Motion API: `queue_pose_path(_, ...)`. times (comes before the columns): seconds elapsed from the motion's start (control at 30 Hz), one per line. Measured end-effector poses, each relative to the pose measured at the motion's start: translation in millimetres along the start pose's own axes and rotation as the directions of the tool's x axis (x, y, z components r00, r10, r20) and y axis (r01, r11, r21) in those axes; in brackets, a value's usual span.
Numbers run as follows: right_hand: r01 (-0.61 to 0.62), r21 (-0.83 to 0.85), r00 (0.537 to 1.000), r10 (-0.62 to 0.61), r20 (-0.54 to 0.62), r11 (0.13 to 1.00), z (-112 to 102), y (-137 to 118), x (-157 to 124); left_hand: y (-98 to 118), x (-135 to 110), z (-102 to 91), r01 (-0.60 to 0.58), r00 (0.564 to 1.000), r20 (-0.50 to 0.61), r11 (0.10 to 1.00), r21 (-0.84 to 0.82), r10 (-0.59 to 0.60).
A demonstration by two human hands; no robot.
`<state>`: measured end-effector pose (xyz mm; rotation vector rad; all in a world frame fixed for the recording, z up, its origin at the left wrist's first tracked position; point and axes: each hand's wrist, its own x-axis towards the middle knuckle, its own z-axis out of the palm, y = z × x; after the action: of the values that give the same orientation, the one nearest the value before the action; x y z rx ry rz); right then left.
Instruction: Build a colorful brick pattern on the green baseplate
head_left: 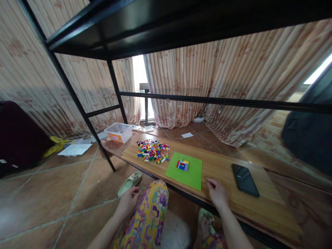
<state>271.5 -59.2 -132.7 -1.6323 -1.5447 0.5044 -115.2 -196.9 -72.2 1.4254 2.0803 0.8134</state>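
Observation:
My left hand [130, 199] is beside my left knee, its fingers curled in; no object shows in it. Loosely closed, my right hand [217, 193] rests at the near edge of the wooden board, just right of the green baseplate [193, 178]. No object shows in that hand either. On the baseplate stands a small square build of toy bricks [183, 165], in red, blue, yellow and lilac. Left of the plate lies a heap of loose toy bricks [153, 151] in many colours. Neither hand touches the bricks.
A dark phone [245, 180] lies right of my right hand. Past the heap stands a clear plastic box [119, 132]. A black metal frame [181, 97] crosses behind the board and overhead. Pale green slippers [130, 183] are on the floor below.

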Motion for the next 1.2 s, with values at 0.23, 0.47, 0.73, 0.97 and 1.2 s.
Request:
queue_pose_path(0.23,-0.024,-0.020,1.000,0.025,0.008,1.000,-4,-1,-2,-15,15,-6.3,0.006,0.997,-0.078,1.000,0.027,-0.004)
queue_pose_path(0.47,-0.156,-0.141,0.987,0.159,0.006,0.978,-2,17,11,-10,120,-26.5,-0.038,0.979,-0.192,0.991,0.126,0.062)
queue_pose_path(0.73,-0.216,-0.292,0.975,0.219,-0.024,0.932,-4,17,8,-11,208,-17.3,-0.115,0.973,-0.181,0.978,0.173,0.146)
queue_pose_path(0.97,-0.201,-0.345,0.977,0.212,-0.007,0.917,-2,2,9,-11,209,-19.4,-0.130,0.974,-0.167,0.982,0.136,0.152)
queue_pose_path(1.2,-0.289,-0.268,0.957,0.266,-0.120,0.919,1,-30,11,11,184,-29.2,-0.120,0.980,-0.185,0.965,-0.233,0.077)
